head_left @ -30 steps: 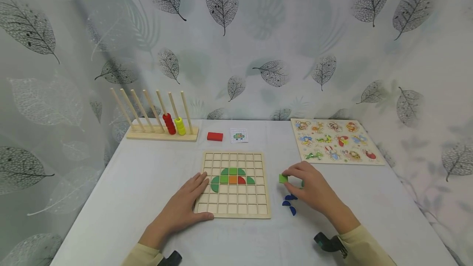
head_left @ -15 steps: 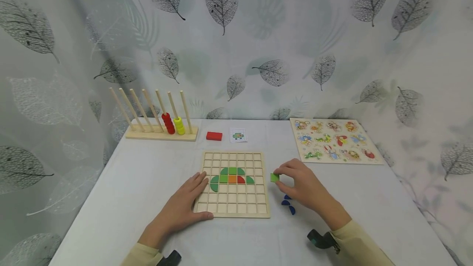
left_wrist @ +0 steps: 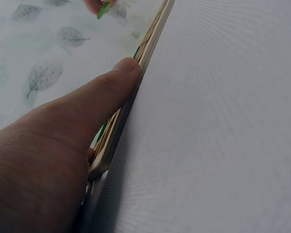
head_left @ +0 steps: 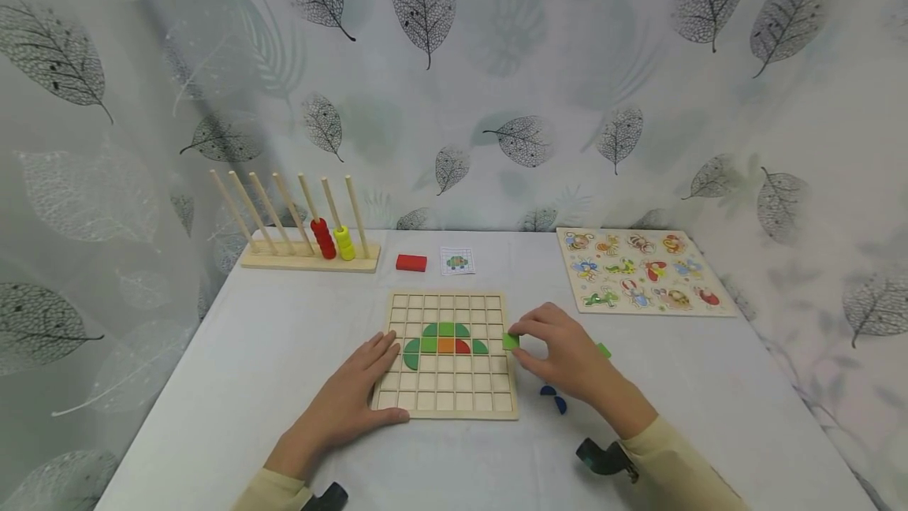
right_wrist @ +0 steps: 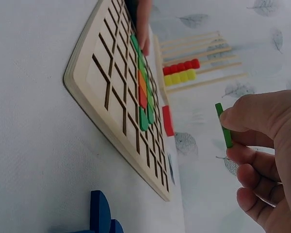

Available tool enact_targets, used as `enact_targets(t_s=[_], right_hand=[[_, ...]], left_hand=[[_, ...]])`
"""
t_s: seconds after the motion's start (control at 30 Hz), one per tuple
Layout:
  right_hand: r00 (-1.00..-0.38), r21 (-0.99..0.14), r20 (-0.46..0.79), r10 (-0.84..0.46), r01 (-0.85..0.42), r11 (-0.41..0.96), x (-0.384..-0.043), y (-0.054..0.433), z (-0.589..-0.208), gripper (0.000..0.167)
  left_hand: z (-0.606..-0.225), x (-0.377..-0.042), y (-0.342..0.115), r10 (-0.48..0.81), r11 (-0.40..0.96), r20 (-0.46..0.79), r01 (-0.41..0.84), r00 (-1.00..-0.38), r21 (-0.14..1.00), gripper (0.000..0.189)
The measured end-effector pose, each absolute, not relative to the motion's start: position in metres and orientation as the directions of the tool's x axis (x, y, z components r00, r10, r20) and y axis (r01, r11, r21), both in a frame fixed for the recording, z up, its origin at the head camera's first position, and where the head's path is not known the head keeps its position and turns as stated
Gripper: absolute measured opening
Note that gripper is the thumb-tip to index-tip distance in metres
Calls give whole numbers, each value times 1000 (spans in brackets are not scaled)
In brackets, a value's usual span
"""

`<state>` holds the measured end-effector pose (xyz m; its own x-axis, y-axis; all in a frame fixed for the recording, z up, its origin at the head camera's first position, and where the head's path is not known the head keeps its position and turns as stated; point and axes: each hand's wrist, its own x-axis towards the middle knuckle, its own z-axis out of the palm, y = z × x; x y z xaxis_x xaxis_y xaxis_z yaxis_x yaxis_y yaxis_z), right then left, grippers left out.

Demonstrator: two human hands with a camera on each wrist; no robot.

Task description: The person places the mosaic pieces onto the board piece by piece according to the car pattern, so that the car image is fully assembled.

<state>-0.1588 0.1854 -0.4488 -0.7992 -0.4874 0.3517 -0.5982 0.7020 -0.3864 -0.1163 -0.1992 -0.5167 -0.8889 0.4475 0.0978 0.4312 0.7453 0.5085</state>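
A wooden grid board (head_left: 464,400) lies on the white table, its middle cells filled with green, orange and red tiles (head_left: 446,345). My left hand (head_left: 347,393) rests on its left side, fingers extended over the rim and thumb (left_wrist: 104,87) at the front edge. Between right thumb and fingertips, my right hand (head_left: 563,349) pinches a thin green square tile (head_left: 511,341) over the board's right rim. In the right wrist view that tile (right_wrist: 224,126) stands edge-on, clear of the board. Blue rounded pieces (head_left: 548,390) lie below the right hand, partly hidden by it.
Behind the board are a red block (head_left: 411,262) and a small pattern card (head_left: 457,261). A peg abacus (head_left: 308,261) with red and yellow beads stands back left, an insect picture board (head_left: 641,270) back right. Another green piece (head_left: 604,350) shows beyond the right wrist.
My right hand has moved left with the green square tile, from beside the blue pieces to the board's right rim. The left hand has stayed put.
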Motion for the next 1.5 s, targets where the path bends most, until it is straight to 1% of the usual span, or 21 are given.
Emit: enact_targets(t_s=[0.1, 0.2, 0.33, 0.5, 0.73, 1.07, 1.27, 1.5], right_hand=[[-794, -393, 353, -495, -606, 691, -159, 182, -449, 26], [-785, -399, 356, -507, -619, 677, -159, 179, -449, 24], [-777, -406, 361, -515, -629, 663, -160, 175, -448, 24], [-771, -414, 365, -522, -636, 651, -161, 169, -447, 21], [-743, -413, 376, -554, -670, 617, -163, 160, -448, 20], [-733, -429, 360, -577, -679, 595, -163, 148, -449, 19], [-716, -428, 363, -596, -697, 575, -164, 142, -451, 19], [-712, -441, 372, -595, -700, 562, -168, 133, -456, 18]], left_hand=[[-517, -116, -199, 449, 735, 110, 436, -887, 520, 111], [-520, -116, -200, 444, 745, 108, 433, -889, 508, 112], [-524, -117, -201, 438, 759, 88, 420, -895, 498, 115], [-523, -117, -201, 438, 752, 78, 412, -896, 515, 115], [-523, -117, -202, 436, 758, 75, 411, -897, 506, 115], [-521, -117, -201, 438, 759, 68, 410, -896, 506, 115], [-521, -117, -201, 439, 755, 74, 412, -895, 510, 116], [-523, -117, -202, 442, 750, 85, 420, -893, 510, 116]])
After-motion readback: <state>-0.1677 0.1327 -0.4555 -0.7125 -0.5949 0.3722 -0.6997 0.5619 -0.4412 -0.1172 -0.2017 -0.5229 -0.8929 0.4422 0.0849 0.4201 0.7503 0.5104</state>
